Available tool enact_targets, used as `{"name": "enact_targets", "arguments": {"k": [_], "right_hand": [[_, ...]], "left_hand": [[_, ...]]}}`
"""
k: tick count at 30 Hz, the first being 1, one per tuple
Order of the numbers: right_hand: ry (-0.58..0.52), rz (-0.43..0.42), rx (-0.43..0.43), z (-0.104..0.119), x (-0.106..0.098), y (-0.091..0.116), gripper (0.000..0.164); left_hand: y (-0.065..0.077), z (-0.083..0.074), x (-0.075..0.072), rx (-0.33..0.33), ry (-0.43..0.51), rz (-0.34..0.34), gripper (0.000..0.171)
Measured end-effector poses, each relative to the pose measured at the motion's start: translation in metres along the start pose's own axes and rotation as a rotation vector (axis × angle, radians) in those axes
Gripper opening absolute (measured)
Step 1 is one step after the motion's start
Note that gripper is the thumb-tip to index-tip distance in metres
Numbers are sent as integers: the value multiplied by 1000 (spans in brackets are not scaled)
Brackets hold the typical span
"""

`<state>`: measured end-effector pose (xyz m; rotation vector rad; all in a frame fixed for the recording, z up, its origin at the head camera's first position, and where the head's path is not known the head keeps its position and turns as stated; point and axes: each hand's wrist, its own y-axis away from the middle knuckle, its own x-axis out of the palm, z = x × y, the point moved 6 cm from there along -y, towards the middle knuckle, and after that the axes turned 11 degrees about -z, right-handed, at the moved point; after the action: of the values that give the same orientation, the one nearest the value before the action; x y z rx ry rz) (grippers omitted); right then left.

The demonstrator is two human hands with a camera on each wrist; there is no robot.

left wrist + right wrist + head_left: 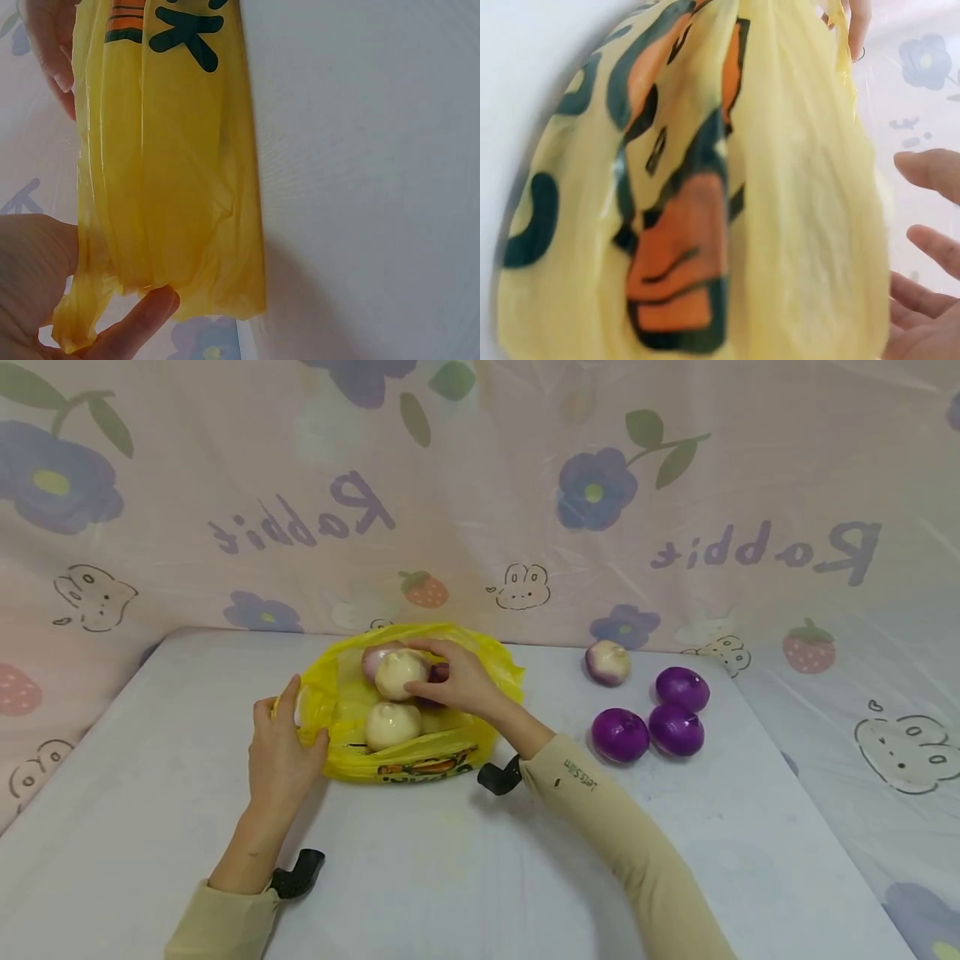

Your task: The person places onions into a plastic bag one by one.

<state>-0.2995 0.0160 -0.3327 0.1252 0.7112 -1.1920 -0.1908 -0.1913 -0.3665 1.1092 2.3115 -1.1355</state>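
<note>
A yellow plastic bag (442, 766) with printed orange and dark green figures lies with its mouth spread wide. My left hand (285, 752) grips the bag's left side, the film bunched between thumb and fingers (142, 322). Over the bag, my right hand (461, 685) holds a whitish onion (397, 675) with thumb and fingertips at its right side. Another whitish onion (393, 727) lies just in front, inside the bag. A pinkish onion (377, 657) shows behind the held one, and a dark purple onion (441, 673) is partly hidden by my right hand.
Three glossy purple onions, one of them the nearest purple onion (620, 735), sit close together to the right of the bag. A whitish-purple onion (608, 662) stands behind them. A white table (420, 877) carries everything, with a patterned curtain (465, 527) behind it.
</note>
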Motion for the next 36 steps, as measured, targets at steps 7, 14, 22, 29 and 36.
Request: {"name": "enact_targets", "arguments": {"k": [7, 14, 22, 29, 36], "right_hand": [[28, -41, 1, -10, -16, 6, 57], [-58, -100, 7, -18, -35, 14, 50], [-26, -221, -25, -26, -62, 20, 42], [5, -275, -12, -36, -83, 25, 39], [25, -303, 26, -53, -107, 38, 40]], "left_hand": [[0, 0, 1, -10, -3, 7, 72], [0, -1, 2, -7, -2, 5, 71], [-1, 1, 1, -17, -14, 2, 72], [-1, 1, -1, -14, -21, 5, 72], [-1, 0, 2, -19, -15, 7, 72]]}}
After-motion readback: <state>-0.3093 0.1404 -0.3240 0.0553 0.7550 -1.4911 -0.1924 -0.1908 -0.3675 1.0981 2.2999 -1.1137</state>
